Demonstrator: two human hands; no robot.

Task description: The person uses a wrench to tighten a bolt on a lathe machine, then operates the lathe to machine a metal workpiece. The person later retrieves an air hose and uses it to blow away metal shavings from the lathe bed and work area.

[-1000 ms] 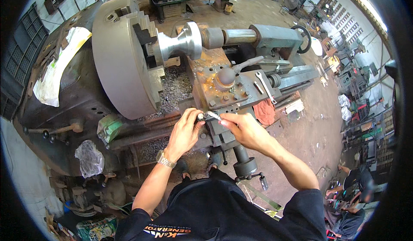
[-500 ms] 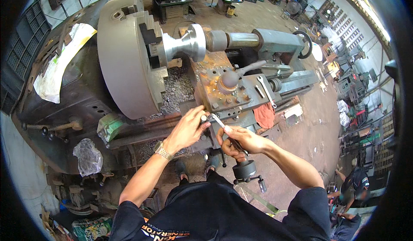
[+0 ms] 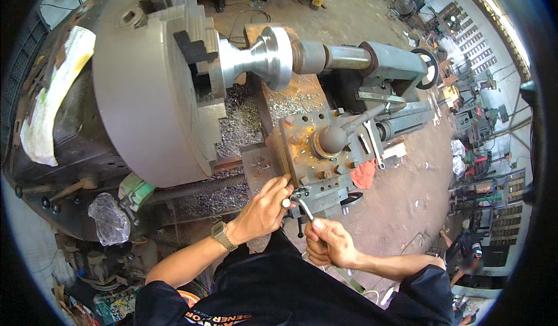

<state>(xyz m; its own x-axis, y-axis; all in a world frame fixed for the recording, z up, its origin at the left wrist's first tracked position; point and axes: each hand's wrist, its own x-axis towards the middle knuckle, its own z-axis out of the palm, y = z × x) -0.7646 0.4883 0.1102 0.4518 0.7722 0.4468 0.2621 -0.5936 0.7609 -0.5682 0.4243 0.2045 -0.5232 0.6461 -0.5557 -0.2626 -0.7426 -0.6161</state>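
My right hand (image 3: 331,243) is closed round the handle of a slim metal wrench (image 3: 308,212). The wrench's head meets the front corner of the lathe's tool post (image 3: 302,145). Against that same corner are the fingers of my left hand (image 3: 263,211), which wears a watch. A small metal piece with a round, pale end (image 3: 286,202) sticks out between its thumb and fingers; the rest of it is hidden. Beyond the post, a shiny turned metal workpiece (image 3: 256,57) sits between the large chuck (image 3: 145,87) and the tailstock (image 3: 392,64).
A second wrench (image 3: 374,144) lies on the tool post near its long lever (image 3: 372,113). A red rag (image 3: 363,175) hangs beside it. Metal chips (image 3: 238,122) cover the lathe bed. Clear plastic (image 3: 109,218) hangs at lower left. Another person (image 3: 468,247) is at far right.
The view has come closer to the lathe, shifting the chuck left and the tool post lower. My right hand has drawn back along the wrench, its fingers now wrapped round it. My left hand stays at the corner.
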